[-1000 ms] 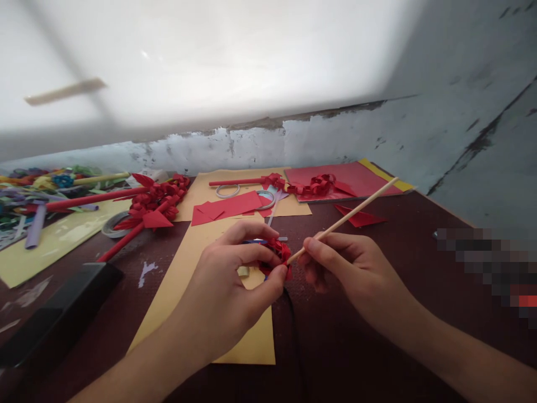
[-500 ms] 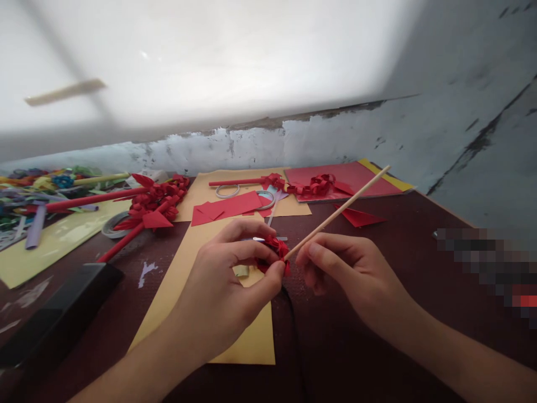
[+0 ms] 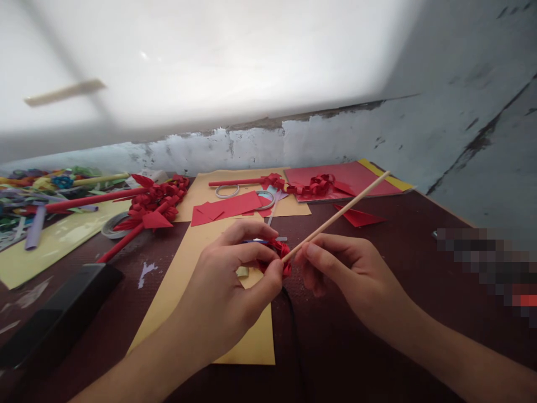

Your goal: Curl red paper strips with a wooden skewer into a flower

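Observation:
My left hand [image 3: 239, 274] is closed on a small bunch of folded red paper [image 3: 280, 252], partly hidden by the fingers. Pinched in my right hand [image 3: 339, 263] is a thin wooden stick [image 3: 346, 211]. It slants up to the right, its lower end touching the red paper beside my left thumb. Whether that end goes into the paper I cannot tell. Beneath my left hand lies a long yellow paper sheet [image 3: 247, 336].
Red paper flowers on stems [image 3: 157, 207] lie at left, near a tape roll [image 3: 115, 225] and a black box-like object [image 3: 62, 313]. Behind are a red paper chain [image 3: 319, 186], red paper pieces [image 3: 235, 206] and a red folder [image 3: 373, 179]. Colourful paper scraps [image 3: 25, 190] sit far left.
The stick's upper end has dipped slightly, and its lower end has shifted a little left against the red paper. Both hands stay nearly in place.

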Demonstrator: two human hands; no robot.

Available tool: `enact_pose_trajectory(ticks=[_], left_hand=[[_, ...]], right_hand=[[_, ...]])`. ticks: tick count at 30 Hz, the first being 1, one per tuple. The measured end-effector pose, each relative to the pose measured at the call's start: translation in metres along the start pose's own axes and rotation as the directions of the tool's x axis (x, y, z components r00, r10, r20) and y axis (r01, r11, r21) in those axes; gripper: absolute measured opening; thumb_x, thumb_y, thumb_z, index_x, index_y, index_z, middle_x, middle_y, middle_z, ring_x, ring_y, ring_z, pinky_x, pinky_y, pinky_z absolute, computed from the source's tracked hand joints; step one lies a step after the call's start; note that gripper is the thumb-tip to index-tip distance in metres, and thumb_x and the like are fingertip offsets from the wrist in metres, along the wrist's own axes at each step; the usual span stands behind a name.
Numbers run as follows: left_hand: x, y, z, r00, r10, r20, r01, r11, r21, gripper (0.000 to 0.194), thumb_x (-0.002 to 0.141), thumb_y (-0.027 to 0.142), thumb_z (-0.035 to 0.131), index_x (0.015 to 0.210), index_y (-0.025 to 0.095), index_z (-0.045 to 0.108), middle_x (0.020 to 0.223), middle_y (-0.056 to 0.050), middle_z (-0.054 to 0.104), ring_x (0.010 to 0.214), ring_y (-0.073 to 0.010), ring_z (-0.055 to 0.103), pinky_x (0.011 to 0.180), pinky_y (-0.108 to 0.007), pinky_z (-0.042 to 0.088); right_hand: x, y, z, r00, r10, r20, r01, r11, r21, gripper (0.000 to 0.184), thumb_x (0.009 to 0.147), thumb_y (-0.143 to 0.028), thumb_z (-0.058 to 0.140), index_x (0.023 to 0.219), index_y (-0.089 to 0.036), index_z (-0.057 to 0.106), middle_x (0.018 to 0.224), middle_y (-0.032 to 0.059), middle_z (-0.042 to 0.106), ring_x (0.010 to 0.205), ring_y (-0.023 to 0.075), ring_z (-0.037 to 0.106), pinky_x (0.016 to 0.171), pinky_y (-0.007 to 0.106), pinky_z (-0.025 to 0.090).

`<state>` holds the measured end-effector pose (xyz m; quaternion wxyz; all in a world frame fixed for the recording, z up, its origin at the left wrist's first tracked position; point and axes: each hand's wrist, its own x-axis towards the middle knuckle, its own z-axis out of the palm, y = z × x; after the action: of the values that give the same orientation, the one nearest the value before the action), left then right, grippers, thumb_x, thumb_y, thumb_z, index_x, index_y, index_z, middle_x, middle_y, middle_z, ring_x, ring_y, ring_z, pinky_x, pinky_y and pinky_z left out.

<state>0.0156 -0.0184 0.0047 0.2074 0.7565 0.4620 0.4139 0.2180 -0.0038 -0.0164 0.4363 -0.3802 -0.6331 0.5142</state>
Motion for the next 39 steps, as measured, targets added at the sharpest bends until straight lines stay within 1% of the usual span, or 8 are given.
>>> enact_pose_trajectory(ticks=[5,9,14,21,26,30,35,39], left_hand=[[0.0007,0.0006,-0.0004,1.000,-0.016,0.014,0.016,1.000,-0.007,0.023,0.092,0.017,0.066,0.078,0.024,0.082,0.110,-0.004,0.074,0.109,-0.0204,0.071,0.094,-0.032,0.061],[0.0002,-0.0020,0.0002,1.000,-0.017,0.016,0.018,0.999,-0.028,0.018,0.090,0.018,0.070,0.077,0.024,0.081,0.112,-0.003,0.073,0.112,-0.0203,0.070,0.098,-0.032,0.060],[-0.0010,-0.0029,0.0000,1.000,-0.023,0.013,0.024,0.998,-0.050,0.013,0.087,0.017,0.075,0.078,0.025,0.080,0.111,-0.003,0.073,0.113,-0.0210,0.069,0.098,-0.033,0.060],[-0.0006,-0.0009,-0.0013,1.000,-0.004,0.026,0.005,1.000,-0.024,0.021,0.093,0.017,0.068,0.079,0.025,0.081,0.112,-0.004,0.074,0.111,-0.0219,0.070,0.096,-0.036,0.061],[-0.0004,-0.0027,-0.0003,1.000,-0.009,0.005,0.009,0.999,-0.038,0.012,0.088,0.018,0.075,0.078,0.024,0.080,0.111,-0.003,0.073,0.111,-0.0203,0.070,0.096,-0.032,0.061],[-0.0004,-0.0026,0.0005,1.000,0.014,0.015,-0.013,1.000,-0.024,0.013,0.089,0.017,0.074,0.080,0.024,0.080,0.111,-0.003,0.074,0.111,-0.0197,0.070,0.096,-0.031,0.061],[-0.0002,-0.0009,0.0010,0.999,0.027,0.019,-0.027,1.000,-0.008,0.014,0.088,0.014,0.072,0.082,0.023,0.080,0.110,-0.004,0.075,0.109,-0.0212,0.072,0.091,-0.031,0.064],[0.0006,-0.0006,0.0012,0.999,0.036,0.014,-0.036,0.999,-0.005,0.014,0.087,0.014,0.071,0.081,0.023,0.080,0.110,-0.004,0.075,0.108,-0.0210,0.073,0.091,-0.030,0.064]], right_hand=[[-0.0004,0.0005,-0.0001,1.000,0.005,-0.005,-0.006,1.000,-0.018,0.035,0.102,-0.047,0.062,0.083,-0.021,0.075,0.066,-0.0006,0.063,0.058,0.0125,0.054,0.055,0.024,0.044],[-0.0002,0.0013,-0.0002,1.000,0.007,-0.023,-0.007,1.000,-0.006,0.032,0.102,-0.045,0.063,0.082,-0.022,0.075,0.065,-0.0009,0.064,0.058,0.0127,0.055,0.055,0.024,0.045],[-0.0017,0.0018,-0.0009,0.999,0.016,-0.028,-0.016,1.000,-0.003,0.037,0.102,-0.047,0.063,0.075,-0.022,0.072,0.064,0.0000,0.064,0.057,0.0136,0.055,0.055,0.025,0.046],[-0.0004,0.0034,-0.0007,0.999,0.010,-0.032,-0.011,1.000,-0.026,0.036,0.102,-0.048,0.062,0.081,-0.022,0.075,0.065,0.0003,0.064,0.058,0.0141,0.055,0.055,0.026,0.045],[0.0005,0.0031,0.0002,0.999,0.012,-0.042,-0.014,1.000,-0.026,0.038,0.102,-0.049,0.063,0.076,-0.022,0.072,0.064,0.0001,0.064,0.057,0.0136,0.055,0.055,0.026,0.045],[0.0002,0.0033,0.0002,0.999,0.001,-0.053,-0.002,1.000,-0.023,0.038,0.101,-0.050,0.064,0.077,-0.022,0.073,0.065,0.0000,0.065,0.057,0.0134,0.056,0.055,0.026,0.046],[0.0002,0.0031,-0.0003,0.997,0.002,-0.080,-0.005,1.000,-0.029,0.040,0.098,-0.055,0.067,0.079,-0.021,0.074,0.062,0.0002,0.064,0.054,0.0135,0.055,0.052,0.026,0.045],[0.0002,0.0032,-0.0005,0.996,-0.002,-0.084,-0.003,0.998,-0.060,0.042,0.099,-0.054,0.066,0.076,-0.020,0.073,0.062,0.0005,0.064,0.054,0.0134,0.055,0.052,0.026,0.045]])
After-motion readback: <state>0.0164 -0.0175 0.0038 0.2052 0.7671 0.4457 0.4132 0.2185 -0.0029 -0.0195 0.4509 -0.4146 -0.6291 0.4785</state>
